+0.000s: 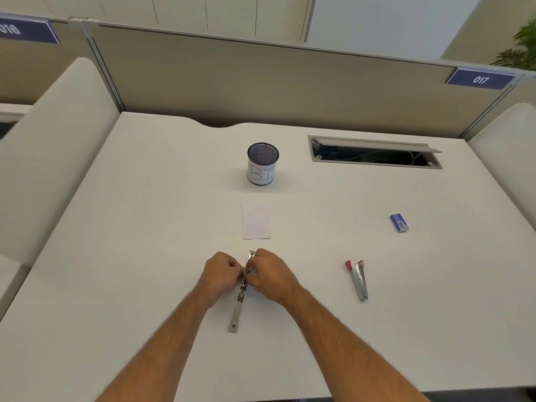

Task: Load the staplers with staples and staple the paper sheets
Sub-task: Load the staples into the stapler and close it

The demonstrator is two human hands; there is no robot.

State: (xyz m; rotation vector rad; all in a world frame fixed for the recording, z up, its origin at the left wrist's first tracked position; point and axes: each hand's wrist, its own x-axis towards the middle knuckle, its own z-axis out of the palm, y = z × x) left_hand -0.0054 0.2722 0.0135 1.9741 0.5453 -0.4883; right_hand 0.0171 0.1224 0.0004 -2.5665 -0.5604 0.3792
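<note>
Metal stapler [238,303] lies opened near the desk's [116,256] front edge; we pinch its middle, left hand [221,272] and right hand [271,275] fingers curled on it.

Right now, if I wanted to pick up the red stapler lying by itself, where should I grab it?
Probably around the middle of the red stapler, pinching its two long sides from above. It lies flat on the desk, long and narrow, with open space all around. The red end looks spread open, so avoid grabbing there.
</note>
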